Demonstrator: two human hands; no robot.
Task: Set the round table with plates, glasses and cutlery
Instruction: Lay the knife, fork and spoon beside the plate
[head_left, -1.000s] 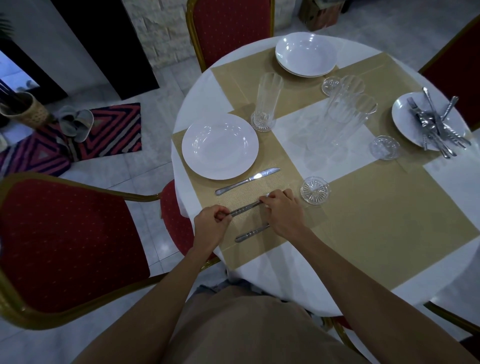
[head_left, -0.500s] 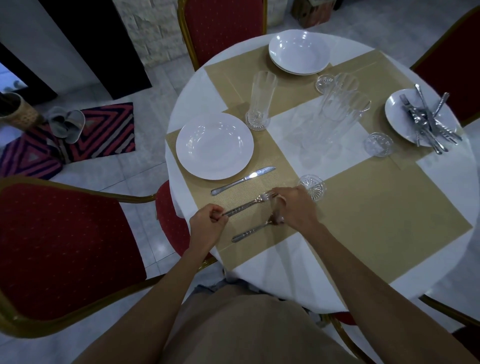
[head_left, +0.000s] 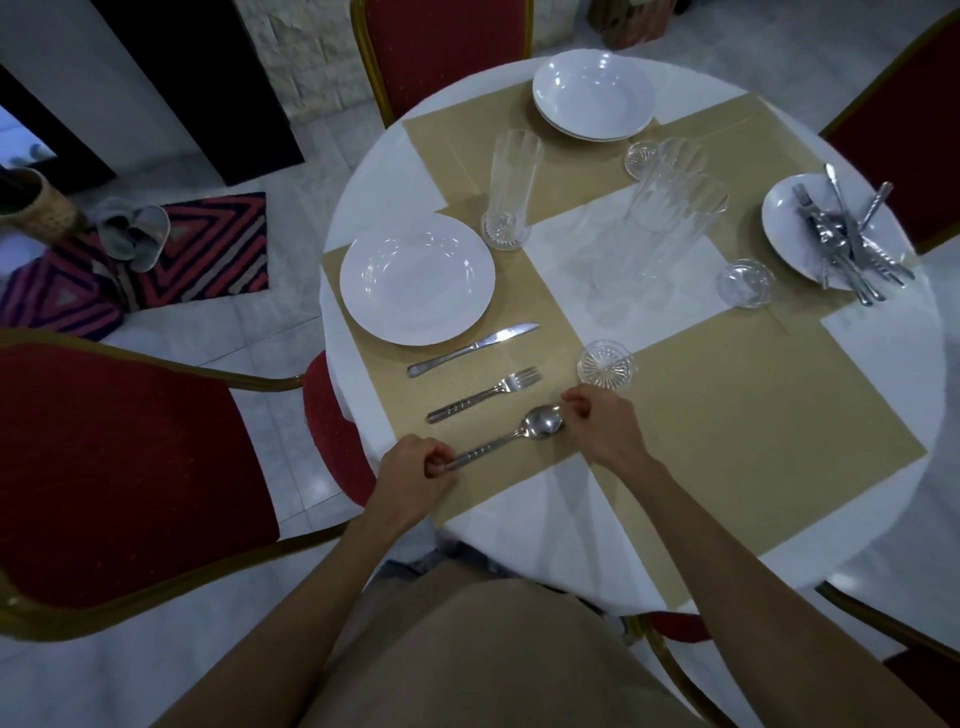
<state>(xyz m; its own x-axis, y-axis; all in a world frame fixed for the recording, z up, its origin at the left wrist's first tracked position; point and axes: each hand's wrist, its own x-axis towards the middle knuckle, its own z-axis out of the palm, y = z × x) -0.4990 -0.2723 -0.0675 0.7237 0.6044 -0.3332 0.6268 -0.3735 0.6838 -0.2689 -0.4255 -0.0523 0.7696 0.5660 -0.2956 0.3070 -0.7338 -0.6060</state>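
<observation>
Left hand (head_left: 415, 470) is closed tight, thumb and curled fingers pinching the very end of the spoon (head_left: 509, 439) handle at the near edge of the placemat (head_left: 395, 405). Right hand (head_left: 602, 426) is curled narrow too, thumb and forefinger nipping the far rim of the spoon's bowl. So it's one hand at each end, with the spoon lying flat on the mat and the bowl facing up. Its long axis runs on a diagonal: handle toward the person's left and near side, bowl toward the right and away. That's parallel to the fork (head_left: 485, 397) just beyond it, and to the knife (head_left: 472, 349) after that, beside the white plate (head_left: 417, 278). The spoon is the nearest of the three, and a small glass dish (head_left: 605, 364) sits just past the right knuckles.
</observation>
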